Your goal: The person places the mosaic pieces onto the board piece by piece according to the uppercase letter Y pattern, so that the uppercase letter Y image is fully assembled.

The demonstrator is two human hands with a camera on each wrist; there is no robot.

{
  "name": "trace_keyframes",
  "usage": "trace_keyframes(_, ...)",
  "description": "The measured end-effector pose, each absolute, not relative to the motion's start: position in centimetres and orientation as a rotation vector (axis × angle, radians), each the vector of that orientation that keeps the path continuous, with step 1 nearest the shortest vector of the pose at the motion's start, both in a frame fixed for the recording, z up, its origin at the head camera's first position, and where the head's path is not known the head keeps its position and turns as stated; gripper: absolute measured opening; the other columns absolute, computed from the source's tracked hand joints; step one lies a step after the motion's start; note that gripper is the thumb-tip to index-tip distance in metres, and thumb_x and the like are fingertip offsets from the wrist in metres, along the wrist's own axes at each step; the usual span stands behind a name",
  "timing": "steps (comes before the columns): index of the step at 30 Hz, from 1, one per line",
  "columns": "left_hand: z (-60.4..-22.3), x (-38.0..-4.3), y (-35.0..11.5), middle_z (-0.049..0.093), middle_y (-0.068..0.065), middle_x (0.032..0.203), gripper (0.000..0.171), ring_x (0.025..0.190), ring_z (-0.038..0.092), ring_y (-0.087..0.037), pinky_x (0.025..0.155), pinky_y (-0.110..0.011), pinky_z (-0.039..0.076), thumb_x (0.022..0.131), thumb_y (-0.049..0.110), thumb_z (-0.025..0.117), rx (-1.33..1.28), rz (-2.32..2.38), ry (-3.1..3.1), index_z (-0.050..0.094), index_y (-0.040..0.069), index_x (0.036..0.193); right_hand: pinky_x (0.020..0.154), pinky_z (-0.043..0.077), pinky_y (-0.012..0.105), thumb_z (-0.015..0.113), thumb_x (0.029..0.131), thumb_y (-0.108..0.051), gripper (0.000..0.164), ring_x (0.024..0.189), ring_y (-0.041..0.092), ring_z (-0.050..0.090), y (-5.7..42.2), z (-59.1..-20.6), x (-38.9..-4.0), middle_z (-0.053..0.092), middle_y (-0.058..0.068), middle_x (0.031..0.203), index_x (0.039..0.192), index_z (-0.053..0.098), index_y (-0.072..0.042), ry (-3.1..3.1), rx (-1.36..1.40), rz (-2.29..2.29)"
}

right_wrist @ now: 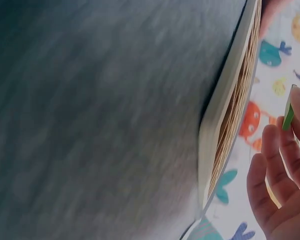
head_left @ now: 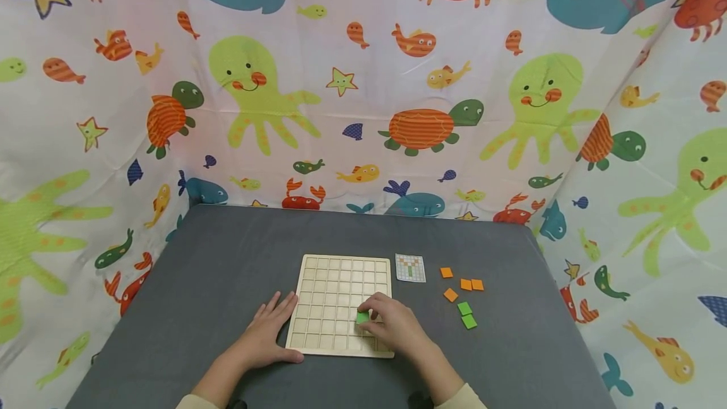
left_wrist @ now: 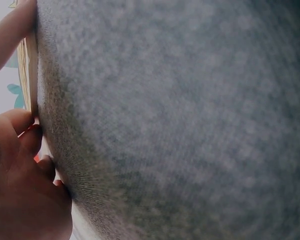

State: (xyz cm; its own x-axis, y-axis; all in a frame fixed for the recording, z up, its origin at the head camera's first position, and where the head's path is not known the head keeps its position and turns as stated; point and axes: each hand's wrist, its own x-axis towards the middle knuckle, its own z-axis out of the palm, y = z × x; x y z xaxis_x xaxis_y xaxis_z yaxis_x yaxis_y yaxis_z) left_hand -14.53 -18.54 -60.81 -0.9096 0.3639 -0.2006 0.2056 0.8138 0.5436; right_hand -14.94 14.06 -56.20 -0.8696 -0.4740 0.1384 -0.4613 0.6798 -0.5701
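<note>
A square wooden grid board [head_left: 326, 308] lies on the grey table. My right hand [head_left: 392, 324] pinches a small green square tile [head_left: 362, 317] between thumb and fingers, over the board's lower right part. In the right wrist view the green tile [right_wrist: 288, 117] shows edge-on between the fingertips, above the board's surface. My left hand [head_left: 267, 333] rests at the board's left side, fingers spread, with the fingertips at the left edge and the thumb at the lower left corner. The left wrist view shows these fingers [left_wrist: 22, 135] along the board's edge.
A small pattern card [head_left: 410, 268] with a coloured grid lies beside the board's upper right corner. Right of it are several loose orange tiles [head_left: 446, 272] and two green tiles [head_left: 465, 308]. A sea-animal curtain [head_left: 363, 81] surrounds the table [head_left: 238, 257].
</note>
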Motion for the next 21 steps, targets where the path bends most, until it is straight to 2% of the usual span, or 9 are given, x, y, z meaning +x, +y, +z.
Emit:
trace_keyframes(8,-60.2,-14.8,-18.5,0.021,-0.005,0.169,0.131,0.157,0.007,-0.039,0.122,-0.064,0.01,0.061,0.075,0.081,0.436,0.772,2.704,0.023,0.014,0.162,0.067,0.05,0.02,0.08,0.087,-0.027,0.022,0.087,0.007,0.064,11.5,-56.6,-15.5,0.068,-0.01,0.105,0.108,0.075,-0.021,2.887,-0.85,-0.877)
trace_keyframes(16,-60.6,-14.5,-18.4,0.026,-0.009,0.167,0.128,0.155,0.011,-0.041,0.121,-0.066,0.011,0.062,0.07,0.084,0.476,0.814,2.721,0.027,0.012,0.161,0.061,0.044,0.017,0.083,0.083,-0.032,0.024,0.071,-0.002,0.048,10.2,-57.5,-15.4,0.064,-0.01,0.101,0.104,0.076,-0.022,2.868,-0.767,-0.85)
trace_keyframes(21,-60.7,-14.2,-18.4,0.027,-0.011,0.167,0.128,0.155,0.012,-0.043,0.12,-0.066,0.011,0.061,0.068,0.085,0.472,0.837,2.718,0.028,0.01,0.16,0.06,0.044,0.019,0.085,0.08,-0.031,0.024,0.07,-0.003,0.047,9.3,-57.9,-15.2,0.064,-0.01,0.096,0.101,0.077,-0.022,2.869,-0.761,-0.781)
